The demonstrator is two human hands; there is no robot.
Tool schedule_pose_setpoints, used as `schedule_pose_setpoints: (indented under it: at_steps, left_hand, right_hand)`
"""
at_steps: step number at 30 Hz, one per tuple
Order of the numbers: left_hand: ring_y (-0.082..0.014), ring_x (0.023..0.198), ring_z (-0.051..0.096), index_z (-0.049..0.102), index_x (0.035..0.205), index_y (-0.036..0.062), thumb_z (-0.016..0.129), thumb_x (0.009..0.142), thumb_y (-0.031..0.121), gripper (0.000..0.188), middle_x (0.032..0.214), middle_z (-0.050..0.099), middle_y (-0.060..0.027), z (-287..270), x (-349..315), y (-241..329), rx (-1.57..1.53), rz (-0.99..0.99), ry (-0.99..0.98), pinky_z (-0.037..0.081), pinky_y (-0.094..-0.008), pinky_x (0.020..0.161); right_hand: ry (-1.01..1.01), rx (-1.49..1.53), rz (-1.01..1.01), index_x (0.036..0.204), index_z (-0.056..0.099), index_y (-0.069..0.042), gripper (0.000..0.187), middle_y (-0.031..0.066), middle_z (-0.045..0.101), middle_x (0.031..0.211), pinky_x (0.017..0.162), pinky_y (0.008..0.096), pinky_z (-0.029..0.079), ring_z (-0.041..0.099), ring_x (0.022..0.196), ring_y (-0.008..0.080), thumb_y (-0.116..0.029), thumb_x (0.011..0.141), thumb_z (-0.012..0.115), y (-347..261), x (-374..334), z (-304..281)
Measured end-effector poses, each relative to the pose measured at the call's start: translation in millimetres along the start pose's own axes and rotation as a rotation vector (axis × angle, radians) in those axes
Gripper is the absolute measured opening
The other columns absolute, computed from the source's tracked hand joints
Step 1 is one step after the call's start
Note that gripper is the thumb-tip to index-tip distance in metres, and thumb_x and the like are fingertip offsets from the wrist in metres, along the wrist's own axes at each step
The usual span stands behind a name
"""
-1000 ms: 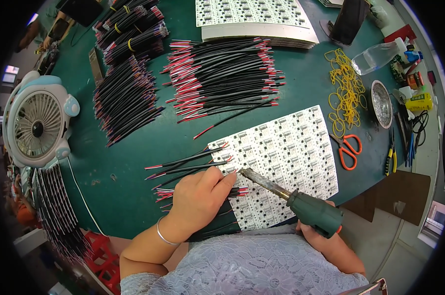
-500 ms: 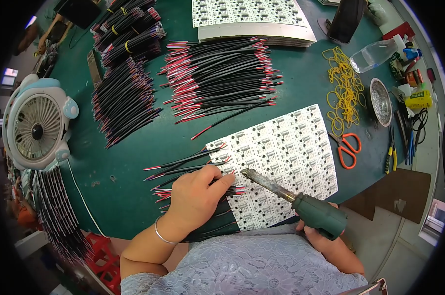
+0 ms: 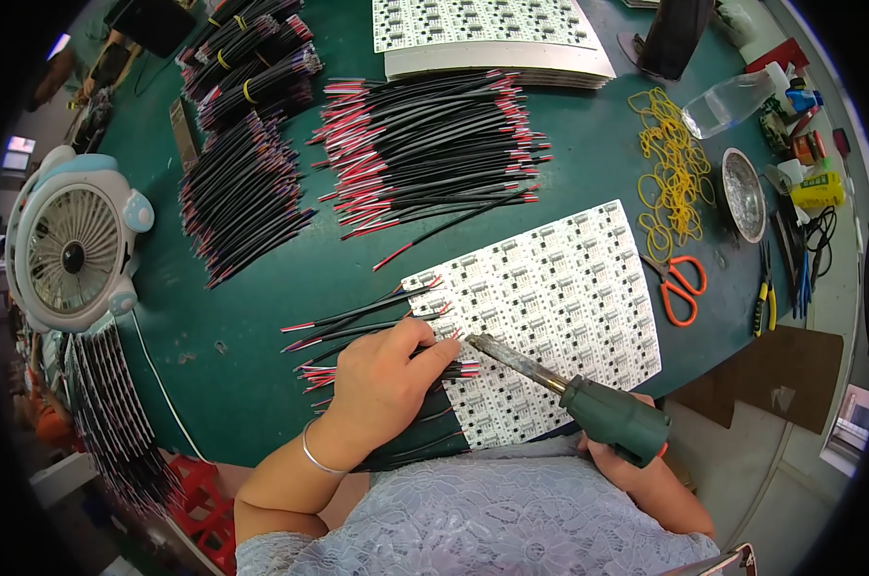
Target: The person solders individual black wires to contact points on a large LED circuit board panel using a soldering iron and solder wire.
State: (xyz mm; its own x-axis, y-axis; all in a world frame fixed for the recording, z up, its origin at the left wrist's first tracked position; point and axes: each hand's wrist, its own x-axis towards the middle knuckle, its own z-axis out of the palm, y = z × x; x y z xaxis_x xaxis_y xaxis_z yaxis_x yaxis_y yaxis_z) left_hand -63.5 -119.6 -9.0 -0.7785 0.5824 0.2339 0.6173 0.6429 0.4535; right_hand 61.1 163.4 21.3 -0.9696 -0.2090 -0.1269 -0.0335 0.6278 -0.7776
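Here, hands [image 3: 382, 379] at circuit board [image 3: 559, 298] (green soldering iron [image 3: 593, 403] in right).

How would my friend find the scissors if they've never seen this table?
Find the green table, then the big white sheet of circuit boards in front of the person. Beside the sheet's right edge, below the tangle of yellow rubber bands in the picture, are the scissors. Their orange loop handles set them apart from the nearby pliers, whose handles are yellow and black.

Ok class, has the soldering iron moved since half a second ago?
Yes, slightly: judged against the white circuit-board sheet, the soldering iron has shifted left, its tip now nearer the left hand.
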Motion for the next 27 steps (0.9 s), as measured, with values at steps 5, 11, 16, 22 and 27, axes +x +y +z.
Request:
schedule_pose_setpoints:
  at_steps: [5,11,16,22,27]
  left_hand:
    - [-0.0187,0.06,0.056,0.068,0.093,0.0135,0.065,0.072,0.012,0.022,0.079,0.054,-0.0015,-1.6,0.5,1.9,0.005,0.008,0.0,0.045,-0.0302,0.051]
    - [-0.0222,0.062,0.056,0.066,0.096,0.0095,0.068,0.069,0.009,0.027,0.077,0.054,-0.0039,-22.3,1.2,4.4,-0.092,0.142,0.133,0.045,-0.0327,0.054]
    - [-0.0261,0.063,0.058,0.06,0.098,0.0073,0.071,0.065,0.003,0.035,0.079,0.055,-0.008,-29.7,-3.0,37.0,-0.108,-0.165,-0.009,0.046,-0.0346,0.054]
    - [-0.0247,0.062,0.057,0.061,0.089,0.01,0.07,0.06,0.001,0.032,0.077,0.055,-0.0055,-8.6,-14.4,27.6,0.017,-0.055,0.015,0.046,-0.0341,0.053]
    - [-0.0211,0.059,0.055,0.066,0.09,0.0116,0.07,0.056,0.002,0.036,0.073,0.051,-0.0033,-1.2,-16.2,27.8,0.072,-0.016,-0.005,0.043,-0.0323,0.049]
  right_hand:
    - [0.073,0.621,0.199,0.111,0.059,0.001,0.037,0.0146,0.064,0.105,0.065,0.0305,0.052,0.064,0.071,0.0188,-0.02,0.082,0.066,-0.3,-6.9,2.0]
    - [0.328,0.829,0.131,0.134,0.035,0.006,0.06,0.0206,0.058,0.115,0.06,0.0309,0.052,0.062,0.066,0.0199,-0.027,0.089,0.058,1.8,-16.9,8.1]
    - [0.231,0.813,0.108,0.129,0.041,0.007,0.051,0.0195,0.059,0.113,0.062,0.0315,0.052,0.063,0.067,0.0189,-0.019,0.087,0.056,9.1,-25.6,4.8]
    - [0.117,0.657,0.107,0.122,0.048,0.007,0.045,0.0136,0.063,0.097,0.065,0.0313,0.052,0.064,0.066,0.0179,-0.005,0.08,0.06,22.6,-36.1,10.2]
    - [0.139,0.517,0.039,0.108,0.059,0.004,0.031,0.0106,0.064,0.086,0.061,0.0289,0.052,0.064,0.063,0.0166,-0.003,0.078,0.061,17.0,-24.7,10.0]
